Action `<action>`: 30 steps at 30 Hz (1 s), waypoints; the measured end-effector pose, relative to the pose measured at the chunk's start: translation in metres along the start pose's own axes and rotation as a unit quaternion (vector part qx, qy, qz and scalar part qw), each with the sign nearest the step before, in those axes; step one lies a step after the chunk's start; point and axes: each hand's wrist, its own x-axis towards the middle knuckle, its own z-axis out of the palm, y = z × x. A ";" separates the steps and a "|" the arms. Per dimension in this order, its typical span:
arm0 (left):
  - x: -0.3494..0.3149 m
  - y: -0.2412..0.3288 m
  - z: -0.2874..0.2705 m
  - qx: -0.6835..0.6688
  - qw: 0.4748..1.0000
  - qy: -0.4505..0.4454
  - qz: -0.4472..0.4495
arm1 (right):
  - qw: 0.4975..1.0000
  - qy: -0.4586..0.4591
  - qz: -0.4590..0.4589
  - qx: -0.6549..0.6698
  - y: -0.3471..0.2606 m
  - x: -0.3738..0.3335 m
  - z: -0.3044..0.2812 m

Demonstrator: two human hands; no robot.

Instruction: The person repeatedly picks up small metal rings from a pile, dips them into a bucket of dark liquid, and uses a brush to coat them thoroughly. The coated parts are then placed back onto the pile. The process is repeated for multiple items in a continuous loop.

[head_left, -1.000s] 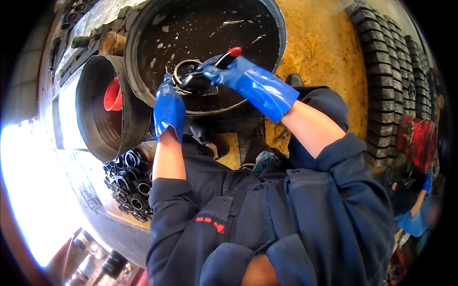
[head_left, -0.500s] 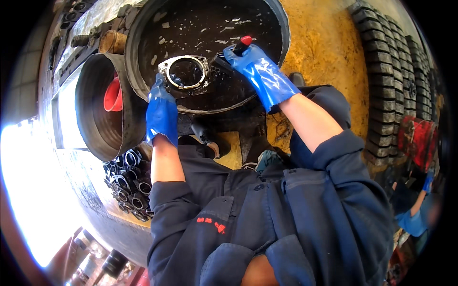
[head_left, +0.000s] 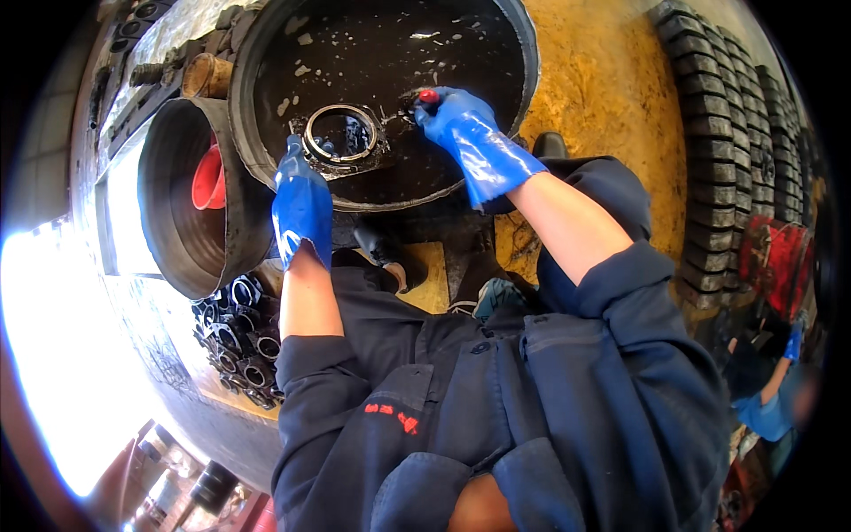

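- Fingers of blue-gloved left hand (head_left: 300, 182): gripping silver ring-shaped metal part (head_left: 346, 160), left edge.
- Blue-gloved right hand (head_left: 454, 115): clenched round red-tipped black handle (head_left: 429, 96).
- Part: inside round black tub (head_left: 530, 66), near side.

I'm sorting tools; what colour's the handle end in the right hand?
The handle end is red, clearest in head view.
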 end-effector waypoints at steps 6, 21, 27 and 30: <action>0.004 0.000 0.004 0.055 0.990 0.027 0.126 | 0.946 -0.191 -0.164 0.203 -0.040 -0.002 -0.006; 0.005 0.000 0.011 0.048 0.962 0.032 0.267 | 0.974 -0.067 0.042 0.214 -0.012 0.036 -0.019; 0.053 -0.023 0.047 -0.517 0.855 -0.012 -0.031 | 0.973 -0.079 0.109 0.188 -0.029 0.000 -0.044; 0.060 -0.017 0.051 -0.604 0.793 -0.005 -0.075 | 0.974 -0.078 0.144 0.156 -0.022 -0.008 -0.043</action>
